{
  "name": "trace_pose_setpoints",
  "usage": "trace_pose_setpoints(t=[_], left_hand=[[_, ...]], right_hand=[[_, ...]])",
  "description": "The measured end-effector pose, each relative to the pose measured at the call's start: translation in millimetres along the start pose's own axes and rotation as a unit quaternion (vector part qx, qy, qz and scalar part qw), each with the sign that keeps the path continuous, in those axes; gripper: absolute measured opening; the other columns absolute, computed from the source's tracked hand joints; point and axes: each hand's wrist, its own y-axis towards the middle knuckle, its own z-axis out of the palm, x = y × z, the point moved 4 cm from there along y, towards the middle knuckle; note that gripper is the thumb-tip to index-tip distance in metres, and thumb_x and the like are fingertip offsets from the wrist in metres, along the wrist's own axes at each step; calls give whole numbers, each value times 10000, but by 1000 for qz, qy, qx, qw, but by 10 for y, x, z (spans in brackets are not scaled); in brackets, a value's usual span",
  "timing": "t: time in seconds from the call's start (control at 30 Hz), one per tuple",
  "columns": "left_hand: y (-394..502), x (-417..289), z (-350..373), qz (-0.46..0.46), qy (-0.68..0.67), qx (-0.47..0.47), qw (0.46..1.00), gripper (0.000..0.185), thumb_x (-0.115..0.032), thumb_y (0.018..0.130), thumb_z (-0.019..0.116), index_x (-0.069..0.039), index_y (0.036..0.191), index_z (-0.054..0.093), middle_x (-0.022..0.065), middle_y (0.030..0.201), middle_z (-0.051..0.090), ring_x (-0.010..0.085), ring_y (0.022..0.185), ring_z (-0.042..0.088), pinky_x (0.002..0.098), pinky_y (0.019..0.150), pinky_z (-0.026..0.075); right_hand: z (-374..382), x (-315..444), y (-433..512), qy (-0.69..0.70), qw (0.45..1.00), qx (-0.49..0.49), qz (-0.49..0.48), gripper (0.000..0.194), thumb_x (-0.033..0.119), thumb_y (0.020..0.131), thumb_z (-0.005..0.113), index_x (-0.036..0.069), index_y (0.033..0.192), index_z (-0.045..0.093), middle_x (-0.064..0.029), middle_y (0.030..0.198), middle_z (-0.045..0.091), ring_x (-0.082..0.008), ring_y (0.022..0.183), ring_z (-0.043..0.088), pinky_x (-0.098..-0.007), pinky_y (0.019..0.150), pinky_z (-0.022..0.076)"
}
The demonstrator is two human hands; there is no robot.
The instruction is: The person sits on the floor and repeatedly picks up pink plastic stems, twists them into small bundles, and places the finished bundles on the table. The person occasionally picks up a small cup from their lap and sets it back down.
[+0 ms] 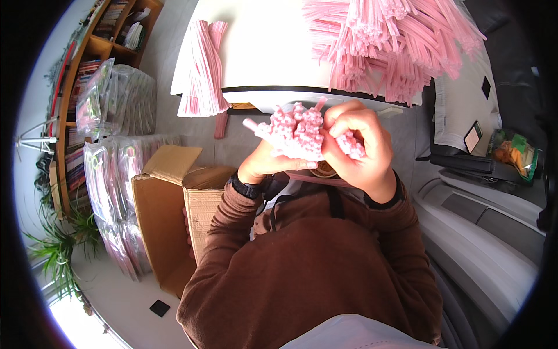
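Observation:
In front of my chest, my left hand [279, 158] holds a bunch of curled pink chenille stems [296, 133], its thumb laid along the bottom. A straight end juts from the bunch at the left and another at the top. Close beside it on the right, my right hand [359, 146] is curled round a smaller coiled pink piece [350, 145], which shows between the fingers and palm. Whether the two pink pieces are joined is hidden by the right hand's fingers.
Straight pink stems lie in a large pile [383, 43] and a smaller bundle [202, 70] on the white table [266, 48]. An open cardboard box [163, 231] stands at my left, near plastic-wrapped packs [117, 170]. A phone [472, 136] lies at the right.

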Motion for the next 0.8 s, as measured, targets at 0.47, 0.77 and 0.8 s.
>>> trace_pose_setpoints(t=[0.47, 0.77, 0.8], left_hand=[[323, -641, 94, 131, -115, -76, 982, 140, 9, 794, 568, 50, 928, 577, 155, 992, 618, 188, 894, 592, 308, 797, 469], [81, -905, -295, 75, 39, -51, 995, 245, -151, 754, 654, -15, 949, 594, 208, 1089, 488, 191, 756, 531, 312, 666, 446], [140, -892, -119, 105, 9, 46, 993, 261, -135, 731, 680, -25, 959, 617, 214, 1192, 426, 225, 872, 534, 337, 741, 454]], right_hand=[[-245, -70, -12, -11, 994, -105, 17, 247, -151, 741, 580, 18, 855, 440, -102, 821, 552, -98, 719, 500, -214, 667, 424], [-1060, 21, -5, -80, 964, -249, 48, 206, -96, 757, 618, 29, 836, 475, -57, 825, 587, -49, 657, 473, -190, 601, 415], [-964, 29, 5, -104, 968, -225, 47, 203, -92, 755, 623, 28, 835, 480, -53, 825, 585, -50, 661, 478, -192, 603, 418]])
